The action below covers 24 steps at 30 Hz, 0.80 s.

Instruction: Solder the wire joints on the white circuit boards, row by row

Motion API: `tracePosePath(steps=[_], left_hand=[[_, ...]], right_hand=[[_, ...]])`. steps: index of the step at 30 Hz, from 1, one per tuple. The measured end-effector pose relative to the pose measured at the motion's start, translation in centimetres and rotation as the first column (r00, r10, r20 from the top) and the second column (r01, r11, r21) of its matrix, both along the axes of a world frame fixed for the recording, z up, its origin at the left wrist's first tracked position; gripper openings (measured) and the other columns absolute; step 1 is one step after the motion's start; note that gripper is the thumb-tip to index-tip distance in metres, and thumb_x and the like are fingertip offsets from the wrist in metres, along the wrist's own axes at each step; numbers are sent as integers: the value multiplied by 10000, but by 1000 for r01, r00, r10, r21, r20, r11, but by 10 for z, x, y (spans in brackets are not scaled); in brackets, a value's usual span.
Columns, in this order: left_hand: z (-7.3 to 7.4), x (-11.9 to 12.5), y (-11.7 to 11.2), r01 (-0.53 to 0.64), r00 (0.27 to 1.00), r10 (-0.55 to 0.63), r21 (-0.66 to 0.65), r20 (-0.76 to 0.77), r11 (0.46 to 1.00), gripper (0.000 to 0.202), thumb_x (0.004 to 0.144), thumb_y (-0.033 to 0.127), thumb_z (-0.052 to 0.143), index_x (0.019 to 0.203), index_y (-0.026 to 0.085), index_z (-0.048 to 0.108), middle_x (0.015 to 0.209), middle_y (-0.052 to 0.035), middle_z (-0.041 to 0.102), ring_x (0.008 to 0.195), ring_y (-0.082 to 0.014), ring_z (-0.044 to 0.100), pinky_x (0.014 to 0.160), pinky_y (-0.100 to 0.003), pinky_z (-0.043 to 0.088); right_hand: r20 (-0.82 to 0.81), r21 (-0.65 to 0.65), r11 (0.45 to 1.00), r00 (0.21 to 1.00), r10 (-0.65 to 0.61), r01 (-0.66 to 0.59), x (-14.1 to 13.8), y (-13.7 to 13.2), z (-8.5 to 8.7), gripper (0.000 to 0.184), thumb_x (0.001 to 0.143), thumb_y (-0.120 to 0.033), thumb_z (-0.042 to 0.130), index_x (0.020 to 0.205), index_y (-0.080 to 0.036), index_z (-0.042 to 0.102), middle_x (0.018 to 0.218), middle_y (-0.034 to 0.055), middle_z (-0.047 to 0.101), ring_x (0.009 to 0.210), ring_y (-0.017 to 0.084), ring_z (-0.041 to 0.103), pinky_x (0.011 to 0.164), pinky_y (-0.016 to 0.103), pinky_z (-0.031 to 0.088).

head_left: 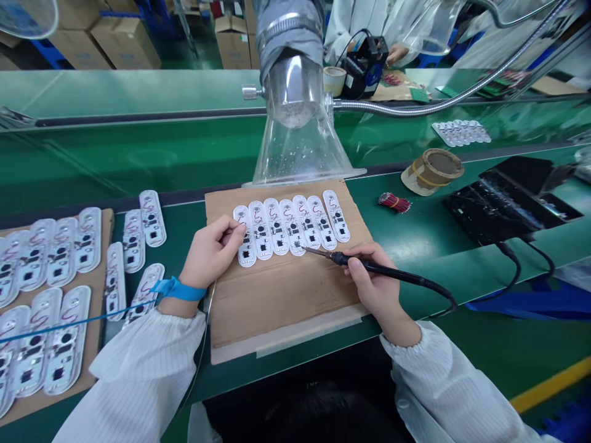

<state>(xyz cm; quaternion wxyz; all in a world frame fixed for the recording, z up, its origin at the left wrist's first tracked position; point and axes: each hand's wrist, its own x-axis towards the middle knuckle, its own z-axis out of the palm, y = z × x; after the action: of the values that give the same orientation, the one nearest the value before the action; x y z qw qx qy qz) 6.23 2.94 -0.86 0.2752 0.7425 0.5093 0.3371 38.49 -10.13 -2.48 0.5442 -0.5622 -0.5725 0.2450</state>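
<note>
My right fingers (354,266) are pinching the soldering iron (383,274), and a slip toward 9 o'clock could burn my left fingers (235,231) curling against the boards (290,227).

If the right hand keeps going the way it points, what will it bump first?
Probably the white circuit boards on the cardboard: the soldering iron in the right hand points at them, its tip close by. Depth is hard to judge.
</note>
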Motion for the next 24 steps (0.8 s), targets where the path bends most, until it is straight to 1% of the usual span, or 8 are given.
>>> tracePosePath(steps=[4,9,16,19,24], left_hand=[[-1,0,0,6,1000,-6,0,-9,1000,299,1025,437,599,805,236,617,646,38,505,607,-164,454,598,-311,352],[1,2,1,16,1000,-16,1,-27,1000,293,1016,429,592,798,237,620,625,44,470,594,-162,432,593,-311,338],[5,3,0,4,1000,-4,-4,-24,1000,296,1000,431,590,777,237,609,612,40,471,586,-164,423,584,-309,334],[5,3,0,2,1000,-3,-8,-29,1000,300,1001,432,586,773,237,603,609,38,471,585,-164,421,580,-307,331],[4,2,0,18,1000,-18,0,-25,1000,286,1000,418,597,780,235,610,614,42,465,584,-162,414,585,-309,329]], right_hand=[[39,-24,999,999,29,-28,1,0,0,125,1094,-410,745,1124,-296,787,1012,21,815,766,177,757,714,319,631],[66,-30,998,996,64,-62,1,-1,1,152,1088,-425,747,1126,-284,788,1009,29,826,759,182,765,702,324,639],[60,-46,999,998,28,-25,0,-2,1,184,1097,-459,731,1124,-285,783,1004,39,827,759,196,764,708,354,656],[77,-54,997,995,63,-59,0,-1,3,195,1091,-469,737,1126,-283,781,1008,45,836,764,202,772,731,367,674],[74,-40,994,992,100,-98,0,0,5,151,1082,-431,757,1117,-286,779,981,34,834,781,202,783,740,354,672]])
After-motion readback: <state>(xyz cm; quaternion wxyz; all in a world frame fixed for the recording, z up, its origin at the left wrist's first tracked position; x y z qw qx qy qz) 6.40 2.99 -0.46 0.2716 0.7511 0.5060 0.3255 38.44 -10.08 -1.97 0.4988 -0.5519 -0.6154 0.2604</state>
